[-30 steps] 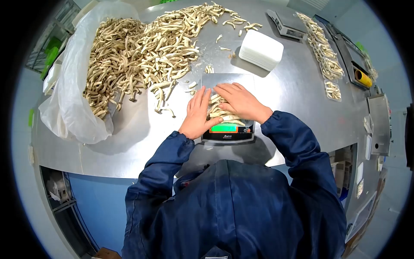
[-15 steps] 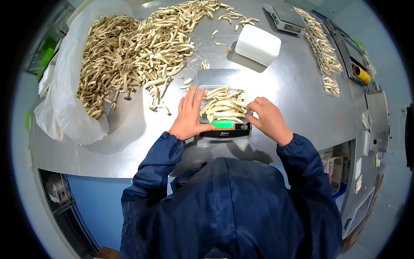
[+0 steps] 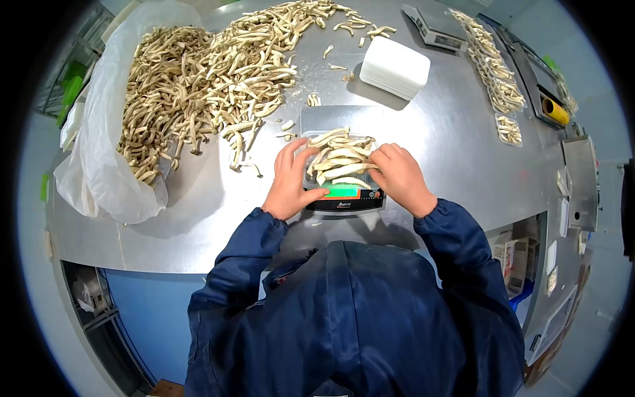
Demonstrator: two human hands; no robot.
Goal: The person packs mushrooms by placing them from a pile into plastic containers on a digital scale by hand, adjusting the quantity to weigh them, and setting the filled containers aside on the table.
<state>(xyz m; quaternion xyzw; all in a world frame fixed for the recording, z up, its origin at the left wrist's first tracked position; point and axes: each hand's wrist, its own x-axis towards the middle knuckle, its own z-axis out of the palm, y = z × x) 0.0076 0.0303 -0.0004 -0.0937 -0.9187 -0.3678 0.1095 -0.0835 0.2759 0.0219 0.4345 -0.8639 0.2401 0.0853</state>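
Observation:
A clear plastic tray [image 3: 309,173] filled with pale, long-stemmed mushrooms [image 3: 340,154] rests on a digital scale [image 3: 344,203] with a lit green display. At the tray's left side is my left hand [image 3: 288,178], its thumb apart from the fingers. Its fingertips touch the tray edge and the mushrooms beside it, while the thumb lies by the display. My right hand [image 3: 399,177] is closed at the tray's right side, pinching the end of a mushroom [image 3: 359,167] on top of the others. Its fingertips are partly hidden.
A large mushroom heap [image 3: 218,79] spills from a white plastic bag [image 3: 99,152] on the left of the steel table [image 3: 456,145]. Stacked white trays [image 3: 395,68] stand beyond the scale. Filled trays [image 3: 508,130] line the right, near a second scale [image 3: 436,30].
My right hand has shifted left over the tray and pinches a mushroom. The mushrooms there have been rearranged. My left fingers have bent slightly and moved down.

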